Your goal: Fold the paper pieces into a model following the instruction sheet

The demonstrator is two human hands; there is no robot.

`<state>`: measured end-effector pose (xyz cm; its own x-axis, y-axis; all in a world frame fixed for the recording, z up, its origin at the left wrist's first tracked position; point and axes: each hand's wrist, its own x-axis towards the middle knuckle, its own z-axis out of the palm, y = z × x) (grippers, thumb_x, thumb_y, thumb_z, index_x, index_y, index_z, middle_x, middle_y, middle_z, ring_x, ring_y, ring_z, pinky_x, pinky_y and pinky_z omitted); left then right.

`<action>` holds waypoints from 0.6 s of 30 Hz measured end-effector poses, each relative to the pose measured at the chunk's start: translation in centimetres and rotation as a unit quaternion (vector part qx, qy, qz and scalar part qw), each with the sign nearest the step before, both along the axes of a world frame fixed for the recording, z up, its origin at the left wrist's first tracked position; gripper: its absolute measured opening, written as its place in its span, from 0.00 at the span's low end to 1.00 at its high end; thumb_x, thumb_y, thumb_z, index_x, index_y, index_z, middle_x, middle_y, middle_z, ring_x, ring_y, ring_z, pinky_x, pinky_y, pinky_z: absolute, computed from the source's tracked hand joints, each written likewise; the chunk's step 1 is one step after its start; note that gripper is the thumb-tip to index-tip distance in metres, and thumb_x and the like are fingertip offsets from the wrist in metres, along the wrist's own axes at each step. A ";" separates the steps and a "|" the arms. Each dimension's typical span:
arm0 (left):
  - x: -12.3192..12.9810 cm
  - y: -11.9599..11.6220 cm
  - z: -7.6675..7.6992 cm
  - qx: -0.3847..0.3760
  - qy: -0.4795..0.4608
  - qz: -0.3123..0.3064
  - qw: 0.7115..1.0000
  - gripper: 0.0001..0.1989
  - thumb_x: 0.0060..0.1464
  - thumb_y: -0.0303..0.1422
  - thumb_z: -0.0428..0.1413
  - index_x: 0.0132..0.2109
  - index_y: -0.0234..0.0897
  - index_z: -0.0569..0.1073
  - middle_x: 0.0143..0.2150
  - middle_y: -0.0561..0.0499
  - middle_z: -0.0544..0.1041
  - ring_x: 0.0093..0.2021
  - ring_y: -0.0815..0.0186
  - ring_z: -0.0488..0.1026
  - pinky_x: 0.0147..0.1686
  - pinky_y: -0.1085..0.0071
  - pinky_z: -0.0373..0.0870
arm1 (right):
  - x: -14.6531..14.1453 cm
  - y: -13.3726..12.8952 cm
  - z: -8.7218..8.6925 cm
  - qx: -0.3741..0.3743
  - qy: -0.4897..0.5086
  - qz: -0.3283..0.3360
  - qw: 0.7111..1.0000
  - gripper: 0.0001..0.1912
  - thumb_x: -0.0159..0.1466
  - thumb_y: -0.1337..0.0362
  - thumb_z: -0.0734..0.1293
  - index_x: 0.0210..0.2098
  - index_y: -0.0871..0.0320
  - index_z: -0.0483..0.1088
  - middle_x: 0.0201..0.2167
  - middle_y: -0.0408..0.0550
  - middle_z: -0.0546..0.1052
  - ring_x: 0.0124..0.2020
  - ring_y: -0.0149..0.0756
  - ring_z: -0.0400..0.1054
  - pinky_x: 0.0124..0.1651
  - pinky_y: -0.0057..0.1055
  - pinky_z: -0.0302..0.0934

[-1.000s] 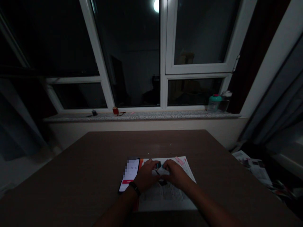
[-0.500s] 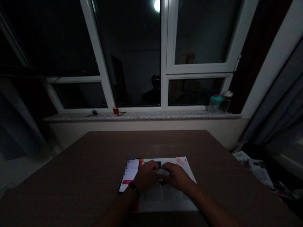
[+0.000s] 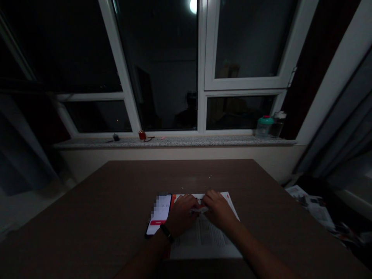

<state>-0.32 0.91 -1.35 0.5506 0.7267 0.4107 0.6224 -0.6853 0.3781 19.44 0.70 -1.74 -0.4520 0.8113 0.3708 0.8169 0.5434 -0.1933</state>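
Observation:
Above a printed sheet [image 3: 203,244] on the brown table, my left hand [image 3: 183,212] and my right hand [image 3: 217,207] meet, fingers closed round a small piece with white and red on it [image 3: 200,209]. It looks like folded paper, but the dimness and my fingers hide its shape. A dark band circles my left wrist. Left of my left hand lies a phone [image 3: 160,213] with a lit screen, beside the sheet's orange edge.
The brown table [image 3: 130,182] carries a few tiny scraps. On the windowsill [image 3: 180,142] behind stand a small red object [image 3: 142,135], a dark little item [image 3: 116,137] and a teal-lidded container [image 3: 264,126]. Papers [image 3: 315,209] lie beyond the table's right edge.
My right hand has shifted slightly up. The held piece now shows red. The pink-and-white piece that lay at the sheet's upper right no longer shows there.

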 end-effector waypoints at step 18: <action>0.4 -0.2 -0.7 -0.062 0.076 0.032 0.995 0.07 0.59 0.25 0.54 0.34 0.36 0.74 0.40 0.49 0.73 0.45 0.61 0.68 0.44 0.67 0.62 | 1.2 0.2 -0.6 -0.109 0.036 0.063 0.991 0.05 0.65 0.64 0.66 0.33 0.55 0.74 0.36 0.45 0.76 0.43 0.38 0.68 0.62 0.47 0.42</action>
<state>0.07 0.67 -2.00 0.5513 0.8019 0.2305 0.7192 -0.5967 0.3558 20.67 0.86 -2.31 -0.5336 0.8147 0.2271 0.7254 0.5789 -0.3723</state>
